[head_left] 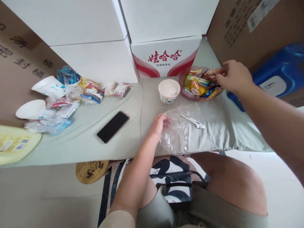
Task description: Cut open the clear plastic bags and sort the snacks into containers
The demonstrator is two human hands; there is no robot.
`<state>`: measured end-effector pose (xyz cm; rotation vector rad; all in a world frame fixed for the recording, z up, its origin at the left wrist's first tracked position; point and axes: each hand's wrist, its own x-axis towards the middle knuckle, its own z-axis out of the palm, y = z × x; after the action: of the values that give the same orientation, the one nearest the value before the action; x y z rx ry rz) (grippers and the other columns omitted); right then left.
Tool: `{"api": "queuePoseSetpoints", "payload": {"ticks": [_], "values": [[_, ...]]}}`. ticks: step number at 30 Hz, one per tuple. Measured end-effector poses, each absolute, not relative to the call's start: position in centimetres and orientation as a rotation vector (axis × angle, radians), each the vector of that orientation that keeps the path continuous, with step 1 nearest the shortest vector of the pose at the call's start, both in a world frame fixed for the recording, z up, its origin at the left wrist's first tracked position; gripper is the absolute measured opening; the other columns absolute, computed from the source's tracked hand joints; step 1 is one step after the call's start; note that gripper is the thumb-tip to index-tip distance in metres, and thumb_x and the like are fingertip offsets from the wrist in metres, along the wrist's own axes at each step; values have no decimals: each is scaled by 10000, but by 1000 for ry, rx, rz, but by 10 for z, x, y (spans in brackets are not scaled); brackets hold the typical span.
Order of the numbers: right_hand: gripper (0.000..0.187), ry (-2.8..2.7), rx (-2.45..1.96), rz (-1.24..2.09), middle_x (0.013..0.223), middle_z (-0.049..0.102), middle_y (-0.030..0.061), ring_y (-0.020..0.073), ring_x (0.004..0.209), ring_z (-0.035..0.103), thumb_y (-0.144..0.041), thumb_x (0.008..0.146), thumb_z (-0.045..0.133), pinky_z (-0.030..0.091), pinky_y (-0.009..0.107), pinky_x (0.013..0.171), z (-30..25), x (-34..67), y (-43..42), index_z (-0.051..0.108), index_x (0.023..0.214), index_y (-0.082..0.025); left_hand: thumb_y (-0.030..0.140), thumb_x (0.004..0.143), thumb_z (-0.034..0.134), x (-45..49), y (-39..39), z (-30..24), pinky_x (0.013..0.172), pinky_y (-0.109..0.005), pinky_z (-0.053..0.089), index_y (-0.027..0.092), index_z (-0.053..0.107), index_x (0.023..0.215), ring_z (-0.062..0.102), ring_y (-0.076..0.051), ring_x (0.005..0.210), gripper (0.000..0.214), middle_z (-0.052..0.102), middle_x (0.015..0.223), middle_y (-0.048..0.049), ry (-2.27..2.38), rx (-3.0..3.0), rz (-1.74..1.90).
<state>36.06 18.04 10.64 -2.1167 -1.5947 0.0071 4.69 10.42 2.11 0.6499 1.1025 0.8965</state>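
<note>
My left hand is closed on the edge of a crumpled clear plastic bag spread on the cloth. Across the bag lies a white utility knife. My right hand grips the right rim of a see-through bowl, its thumb over the inside; the other fingers are partly hidden. Colourful wrapped snacks fill that bowl. Left of it a white paper cup stands upright, with something pale inside that I cannot make out.
Two paper cups lie tipped at the left among several snack packets. A phone rests mid-table. White boxes stand behind. A blue jug is at right, a yellow container at left.
</note>
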Motion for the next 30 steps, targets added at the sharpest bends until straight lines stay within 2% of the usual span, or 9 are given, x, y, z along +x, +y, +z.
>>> {"api": "queuePoseSetpoints", "payload": {"ticks": [4, 7, 10, 14, 16, 18, 21, 26, 30], "values": [[220, -1824, -1723, 110, 1114, 730, 130, 293, 1060, 671, -299, 916, 484, 517, 473, 965, 87, 300, 104, 656, 1047, -258, 299, 717, 626, 44, 110, 25, 491, -218, 377, 191, 568, 659, 586, -110, 569, 136, 629, 638, 9, 1141, 641, 890], [245, -1965, -1556, 354, 1015, 762, 103, 274, 974, 715, -286, 922, 477, 555, 422, 881, 54, 254, 56, 691, 1025, -225, 317, 734, 605, 37, 111, 24, 481, -222, 356, 198, 552, 667, 575, -111, 550, 146, 630, 627, 6, 1201, 669, 857], [292, -2120, -1560, 478, 1126, 772, 101, 251, 991, 730, -257, 924, 480, 566, 359, 816, 26, 227, 33, 721, 1084, -215, 392, 763, 616, 21, 113, 18, 485, -222, 364, 209, 543, 740, 607, -123, 568, 199, 655, 682, -6, 1248, 712, 853], [328, -2234, -1681, 510, 1281, 737, 86, 246, 974, 743, -276, 941, 489, 561, 330, 734, 13, 217, 24, 727, 1162, -230, 565, 893, 497, -13, 114, 5, 700, -262, 549, 239, 570, 1028, 727, -164, 869, 360, 715, 1080, -80, 1337, 844, 999], [350, -2203, -1696, 542, 1318, 718, 94, 256, 986, 743, -272, 940, 494, 573, 353, 761, 12, 214, 23, 712, 1210, -224, 669, 925, 446, -31, 109, -2, 840, -322, 583, 282, 519, 1250, 714, -213, 1107, 510, 634, 1338, -128, 1351, 1028, 993], [377, -2172, -1688, 580, 1368, 687, 115, 276, 1037, 735, -263, 934, 501, 583, 390, 820, 10, 210, 22, 694, 1252, -207, 707, 880, 557, -43, 100, -7, 911, -378, 582, 332, 416, 1409, 652, -266, 1264, 664, 522, 1499, -159, 1335, 1254, 922], [403, -2159, -1682, 629, 1445, 628, 143, 276, 1038, 735, -266, 932, 508, 584, 409, 846, 9, 206, 18, 672, 1292, -192, 528, 766, 794, -51, 91, -13, 922, -408, 588, 339, 393, 1449, 643, -290, 1272, 815, 522, 1504, -167, 1376, 1480, 888], [460, -2315, -1379, 704, 1389, 653, 140, 288, 1069, 710, -433, 927, 592, 570, 435, 865, 18, 213, 11, 654, 1323, -209, 295, 854, 665, -55, 108, -20, 786, -336, 615, 254, 528, 1302, 748, -189, 882, 470, 719, 1121, -98, 1523, 1388, 1047], [535, -2531, -1247, 620, 1405, 656, 139, 368, 1262, 603, -382, 827, 746, 493, 558, 1023, 18, 223, 10, 665, 1331, -222, 242, 833, 676, -66, 124, -14, 877, -366, 608, 268, 456, 1405, 729, -211, 1018, 614, 654, 1261, -116, 1681, 1409, 1198]]}}
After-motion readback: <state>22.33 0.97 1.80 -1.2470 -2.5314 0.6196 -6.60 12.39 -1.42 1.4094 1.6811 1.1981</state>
